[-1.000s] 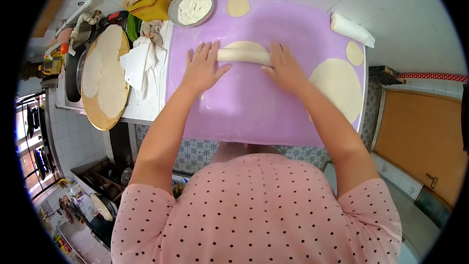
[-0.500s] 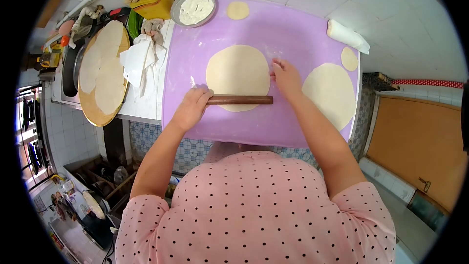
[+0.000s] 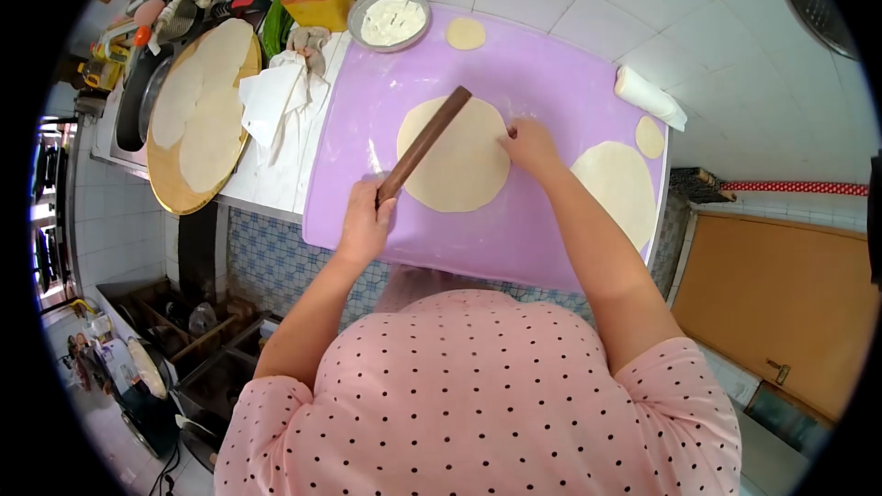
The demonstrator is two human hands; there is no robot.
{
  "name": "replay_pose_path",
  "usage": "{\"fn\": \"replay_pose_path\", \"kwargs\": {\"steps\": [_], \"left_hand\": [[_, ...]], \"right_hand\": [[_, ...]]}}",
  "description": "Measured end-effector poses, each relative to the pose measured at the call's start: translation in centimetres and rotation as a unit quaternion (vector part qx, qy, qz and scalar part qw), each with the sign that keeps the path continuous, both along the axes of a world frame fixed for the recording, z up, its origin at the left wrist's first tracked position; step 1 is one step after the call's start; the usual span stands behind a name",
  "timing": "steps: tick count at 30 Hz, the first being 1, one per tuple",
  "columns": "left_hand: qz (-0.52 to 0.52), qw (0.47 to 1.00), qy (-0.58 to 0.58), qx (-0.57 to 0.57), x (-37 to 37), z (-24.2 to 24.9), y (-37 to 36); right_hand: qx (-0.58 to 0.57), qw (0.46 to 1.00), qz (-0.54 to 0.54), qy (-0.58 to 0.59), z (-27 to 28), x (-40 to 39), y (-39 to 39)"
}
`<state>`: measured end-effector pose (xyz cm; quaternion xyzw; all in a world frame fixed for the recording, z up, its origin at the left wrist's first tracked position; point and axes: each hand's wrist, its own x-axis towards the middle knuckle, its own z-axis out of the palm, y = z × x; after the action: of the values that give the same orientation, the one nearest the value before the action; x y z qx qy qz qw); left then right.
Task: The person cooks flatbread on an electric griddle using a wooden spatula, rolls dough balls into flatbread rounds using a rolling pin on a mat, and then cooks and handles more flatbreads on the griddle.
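My left hand [image 3: 365, 220] is closed round the lower end of a dark wooden rolling pin [image 3: 427, 142]. The pin slants up and to the right, its far end above the top of a round, flat dough sheet [image 3: 464, 165]. That sheet lies on a purple mat [image 3: 354, 147]. At its right edge is my right hand [image 3: 533, 149], fingers curled in a pinch on the rim of the dough. Further right lies another large dough sheet [image 3: 617, 188], partly behind my right forearm. A small dough disc [image 3: 650, 137] sits just beyond it, and a second small disc [image 3: 466, 33] rests near the back.
A bowl of flour [image 3: 393, 22] stands at the back left of the mat, a white roll [image 3: 650, 96] at the back right. To the left are white cloths [image 3: 280, 106], a yellow box [image 3: 317, 5] and a round board [image 3: 168, 195] bearing overlapping dough sheets beside the sink.
The rolling pin has swung from lying level across the lower dough to a steep slant, its right end raised. My right fingers have closed at the dough's edge. The camera view has shifted.
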<state>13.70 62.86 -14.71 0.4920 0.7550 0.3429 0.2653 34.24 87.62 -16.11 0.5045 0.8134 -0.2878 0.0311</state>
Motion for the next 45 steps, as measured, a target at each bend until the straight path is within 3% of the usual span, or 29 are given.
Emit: {"fn": "replay_pose_path", "kwargs": {"steps": [3, 5, 8, 14, 17, 18, 19, 20, 23, 29, 35, 41, 45], "left_hand": [[-0.043, 0.999, 0.007, 0.002, 1.6, 0.2, 0.5], [-0.074, 0.997, 0.008, -0.003, 3.0, 0.0, 0.6], [-0.11, 0.993, 0.009, -0.04, 5.1, -0.1, -0.1], [-0.139, 0.987, 0.059, -0.052, 5.3, -1.2, -1.5], [-0.106, 0.989, 0.099, 0.003, 5.7, -0.6, -1.3], [-0.107, 0.988, 0.111, 0.001, 5.8, -0.2, -1.0], [-0.108, 0.986, 0.123, -0.001, 5.8, 0.2, -0.4], [-0.109, 0.985, 0.135, -0.004, 5.7, 0.4, 0.0], [-0.14, 0.975, 0.17, 0.011, 5.4, -1.3, 0.7], [-0.197, 0.96, 0.197, 0.022, 4.8, -1.7, -1.7], [-0.228, 0.961, 0.156, 0.019, 6.6, -1.0, -0.9], [-0.249, 0.955, 0.158, -0.023, 6.7, -0.9, -1.0], [-0.251, 0.938, 0.238, -0.016, 7.3, 0.2, -0.5]], "right_hand": [[-0.186, 0.965, -0.157, 0.1, 0.4, 2.3, -3.4], [-0.249, 0.928, -0.227, 0.16, -0.4, 3.8, -7.0], [-0.414, 0.813, -0.339, 0.232, -0.5, 5.0, -12.1], [-0.452, 0.658, -0.438, 0.413, 0.6, 3.6, -13.5], [-0.404, 0.728, -0.337, 0.439, 1.1, 2.5, -11.3], [-0.248, 0.861, -0.19, 0.4, 0.8, 2.7, -10.5], [-0.076, 0.938, -0.031, 0.337, 0.5, 3.1, -9.6], [0.102, 0.954, 0.131, 0.252, 0.6, 3.3, -8.9], [0.183, 0.924, 0.281, 0.185, 1.8, 3.3, -7.8], [0.029, 0.951, 0.289, 0.102, 1.4, 4.5, -11.0], [0.053, 0.956, 0.257, 0.133, 1.4, 4.7, -13.3], [0.006, 0.967, 0.235, 0.099, 1.8, 4.8, -13.8], [0.0, 0.968, 0.224, 0.112, 1.5, 4.9, -13.5]]}}
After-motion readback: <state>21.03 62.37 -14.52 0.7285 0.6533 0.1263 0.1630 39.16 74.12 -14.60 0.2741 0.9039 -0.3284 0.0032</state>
